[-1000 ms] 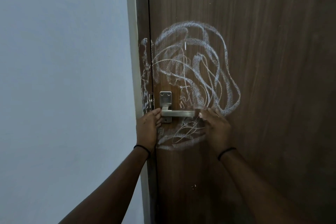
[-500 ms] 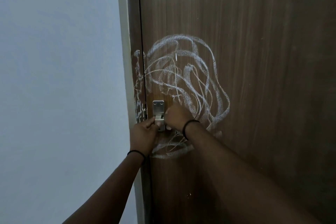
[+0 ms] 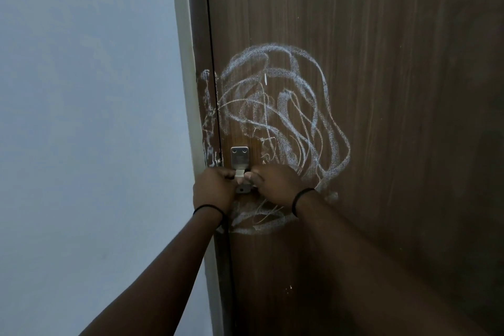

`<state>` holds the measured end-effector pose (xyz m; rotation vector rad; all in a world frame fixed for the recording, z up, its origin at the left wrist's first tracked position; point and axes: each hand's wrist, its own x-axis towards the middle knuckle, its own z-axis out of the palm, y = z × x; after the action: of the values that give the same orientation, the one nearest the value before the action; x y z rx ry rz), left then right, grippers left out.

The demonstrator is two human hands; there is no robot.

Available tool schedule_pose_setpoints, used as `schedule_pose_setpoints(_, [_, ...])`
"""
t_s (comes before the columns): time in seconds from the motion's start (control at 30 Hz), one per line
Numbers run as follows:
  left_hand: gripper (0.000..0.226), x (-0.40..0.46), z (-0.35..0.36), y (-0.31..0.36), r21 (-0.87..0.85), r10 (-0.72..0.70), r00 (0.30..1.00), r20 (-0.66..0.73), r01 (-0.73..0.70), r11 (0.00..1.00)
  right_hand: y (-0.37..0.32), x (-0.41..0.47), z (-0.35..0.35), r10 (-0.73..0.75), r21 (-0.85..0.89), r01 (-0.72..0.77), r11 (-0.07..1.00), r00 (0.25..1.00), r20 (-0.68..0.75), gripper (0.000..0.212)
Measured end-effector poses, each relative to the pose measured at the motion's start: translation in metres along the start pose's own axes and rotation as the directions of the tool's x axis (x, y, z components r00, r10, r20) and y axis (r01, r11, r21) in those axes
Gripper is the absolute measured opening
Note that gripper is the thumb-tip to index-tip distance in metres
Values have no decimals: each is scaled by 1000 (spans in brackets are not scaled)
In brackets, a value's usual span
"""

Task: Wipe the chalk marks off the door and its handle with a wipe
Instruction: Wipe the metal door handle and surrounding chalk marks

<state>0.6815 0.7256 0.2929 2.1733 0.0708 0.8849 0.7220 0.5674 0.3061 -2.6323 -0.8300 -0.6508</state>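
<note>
White chalk scribbles (image 3: 285, 106) loop over the brown wooden door (image 3: 395, 85) above the metal door handle (image 3: 239, 157). More chalk streaks (image 3: 255, 225) run below the handle. Only the handle's plate and neck show; its lever is hidden under my right hand (image 3: 275, 183), whose fingers curl round it. My left hand (image 3: 212, 190) curls against the handle's left end at the door's edge. No wipe shows in either hand.
The brown door frame (image 3: 207, 117) left of the door also carries chalk smears. A pale wall (image 3: 90, 131) fills the left side. Both my forearms reach up from the bottom of the view.
My right hand slid left along the lever from its right end to the neck and now covers it. My left hand stayed at the handle's left end.
</note>
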Motion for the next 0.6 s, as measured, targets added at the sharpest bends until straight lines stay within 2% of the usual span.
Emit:
schedule_pose_setpoints(0.1, [21,-1,-2,1,41,0,1000,17,-1,999,9,-4,3,-9,56,11,998,999,-46,38])
schedule_pose_setpoints(0.37, [24,0,-5,1,59,15,999,39,-17,998,31,-23,7,94,375,-47,926,990,-106,33])
schedule_pose_setpoints(0.5, [23,-1,-4,1,44,17,999,42,-18,999,31,-33,11,178,447,-100,889,975,-135,32])
schedule_pose_setpoints(0.6, [23,-2,-4,0,8,8,999,43,-8,1000,22,-41,17,280,549,-154,821,948,-153,42])
